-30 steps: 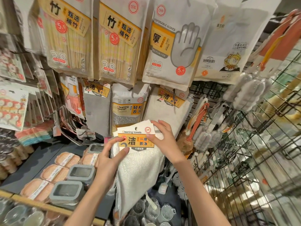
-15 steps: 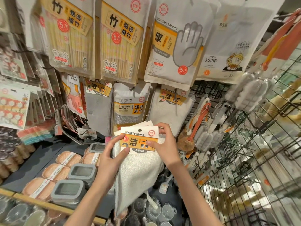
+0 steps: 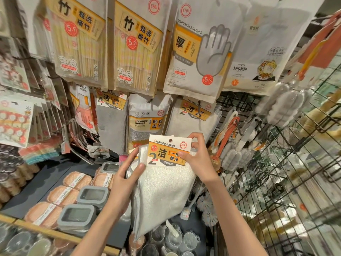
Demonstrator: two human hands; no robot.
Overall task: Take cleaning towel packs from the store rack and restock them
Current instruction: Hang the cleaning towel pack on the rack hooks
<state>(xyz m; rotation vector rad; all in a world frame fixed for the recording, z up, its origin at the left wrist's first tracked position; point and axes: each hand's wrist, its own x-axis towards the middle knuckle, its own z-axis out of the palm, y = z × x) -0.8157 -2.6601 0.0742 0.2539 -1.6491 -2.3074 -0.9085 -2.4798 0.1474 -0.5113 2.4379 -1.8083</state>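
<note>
Near: left hand [image 3: 127, 174] grips the left edge of a cleaning towel pack [image 3: 164, 182], thumb on the front just under the card, fingers curled behind. Right hand [image 3: 200, 159] pinches the right side of the header card [image 3: 168, 150], fingertips at its upper corner. Both grips clamped on the pack, neither free. Pack is in mid-air in front of the rack, white cloth hanging down to a point, more cloth layers visible behind at the left edge, could be a stack, cannot tell the count. Hang hole in the card is visible and not on any hook.

Below, shelf [image 3: 46, 180] with grey lidded boxes [image 3: 92, 195] and orange packs [image 3: 69, 194].

Far: hanging towel pack [image 3: 191, 117] on the rack just above and behind the held one, cleaning sponge pack [image 3: 147, 119] left of it, disposable gloves pack [image 3: 199, 52] higher up. Wire grid [image 3: 276, 182] to the right.

Progress judgement: taking part looks done, pack is off the rack; rehanging not yet done. Card sits just below the matching hanging towels, so likely about to be hooked there.
</note>
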